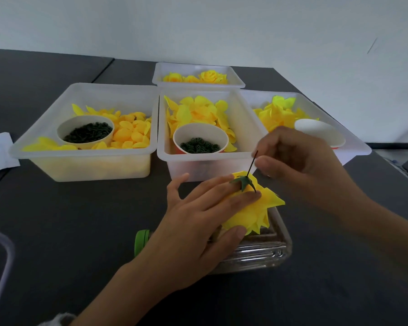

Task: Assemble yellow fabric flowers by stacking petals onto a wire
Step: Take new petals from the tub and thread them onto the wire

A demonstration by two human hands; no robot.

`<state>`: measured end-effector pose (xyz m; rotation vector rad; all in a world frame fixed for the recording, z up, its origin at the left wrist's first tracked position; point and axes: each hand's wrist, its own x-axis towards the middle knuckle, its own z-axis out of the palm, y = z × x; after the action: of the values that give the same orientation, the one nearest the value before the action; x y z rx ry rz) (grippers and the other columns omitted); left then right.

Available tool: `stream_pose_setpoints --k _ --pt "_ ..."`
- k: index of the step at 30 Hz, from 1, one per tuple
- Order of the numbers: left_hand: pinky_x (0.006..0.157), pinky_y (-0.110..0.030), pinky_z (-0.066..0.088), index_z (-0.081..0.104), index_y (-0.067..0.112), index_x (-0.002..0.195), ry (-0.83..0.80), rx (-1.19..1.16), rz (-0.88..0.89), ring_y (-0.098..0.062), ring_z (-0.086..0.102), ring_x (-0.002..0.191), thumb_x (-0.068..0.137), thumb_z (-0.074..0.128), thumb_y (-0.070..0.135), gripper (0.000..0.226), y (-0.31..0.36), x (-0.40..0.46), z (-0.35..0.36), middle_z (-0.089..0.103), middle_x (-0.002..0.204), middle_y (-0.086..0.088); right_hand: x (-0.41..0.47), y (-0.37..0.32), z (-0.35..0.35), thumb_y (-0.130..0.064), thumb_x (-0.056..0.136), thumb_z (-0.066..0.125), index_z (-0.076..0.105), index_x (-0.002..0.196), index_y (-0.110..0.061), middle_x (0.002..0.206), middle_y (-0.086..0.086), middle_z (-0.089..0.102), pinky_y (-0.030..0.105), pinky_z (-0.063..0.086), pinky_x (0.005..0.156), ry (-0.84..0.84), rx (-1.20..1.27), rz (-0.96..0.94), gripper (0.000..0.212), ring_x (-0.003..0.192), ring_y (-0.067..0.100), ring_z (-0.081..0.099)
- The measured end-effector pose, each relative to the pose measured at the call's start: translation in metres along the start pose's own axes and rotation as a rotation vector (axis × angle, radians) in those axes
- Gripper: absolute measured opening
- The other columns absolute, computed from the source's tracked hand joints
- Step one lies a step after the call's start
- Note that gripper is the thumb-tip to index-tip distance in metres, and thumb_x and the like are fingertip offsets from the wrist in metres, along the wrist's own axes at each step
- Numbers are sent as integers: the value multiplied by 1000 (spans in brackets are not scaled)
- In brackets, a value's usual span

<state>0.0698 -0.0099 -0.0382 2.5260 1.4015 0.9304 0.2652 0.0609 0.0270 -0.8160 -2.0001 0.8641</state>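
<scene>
1. The yellow fabric flower [252, 208] lies petals-down under the left hand [198, 222], on a clear plastic container [264, 252].
2. A dark wire [252, 164] rises through its green calyx [243, 181], just beyond the left fingertips.
3. The left hand's straight fingers press the petals flat.
4. The right hand [302, 161], curled, pinches the wire's top.
5. Beyond both hands stand translucent bins [85, 165] of loose yellow petals [130, 132] and paper cups of green rings [199, 145].

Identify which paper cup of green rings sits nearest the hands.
The cup in the middle bin, just beyond the left hand and right hand. The other ring-filled cup sits in the left bin, farther off.
</scene>
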Motion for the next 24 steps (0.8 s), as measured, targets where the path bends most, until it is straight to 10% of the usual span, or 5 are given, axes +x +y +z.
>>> stream_pose_setpoints --k 9,14,18,24 --pt "109 -63 11 40 44 144 -55 157 3 -18 20 149 102 24 53 46 4 -1 -4 40 151 17 20 -5 -2 -14 83 74 67 75 -11 73 11 71 44 55 68 -308 -98 180 11 74 31 67" --pt "109 -65 5 33 52 145 -107 306 -25 -33 12 151 100 14 60 50 5 0 -10 30 159 -6 26 -10 -4 -11 83 73 69 73 -14 71 -1 73 21 54 64 -373 -150 198 11 67 12 69" --pt "112 -61 -7 43 54 139 -11 -109 29 -23 0 153 101 22 56 43 3 -3 -16 21 163 2 24 -11 -1 -11 82 73 69 74 -11 70 0 72 23 55 64 -360 -190 188 9 66 12 68" --pt "109 -33 38 69 12 109 409 -634 -342 -6 52 124 102 30 -5 43 -46 16 -13 62 128 2 28 -13 -2 -12 83 73 70 74 -13 72 0 73 28 57 66 -415 -217 235 9 69 16 70"
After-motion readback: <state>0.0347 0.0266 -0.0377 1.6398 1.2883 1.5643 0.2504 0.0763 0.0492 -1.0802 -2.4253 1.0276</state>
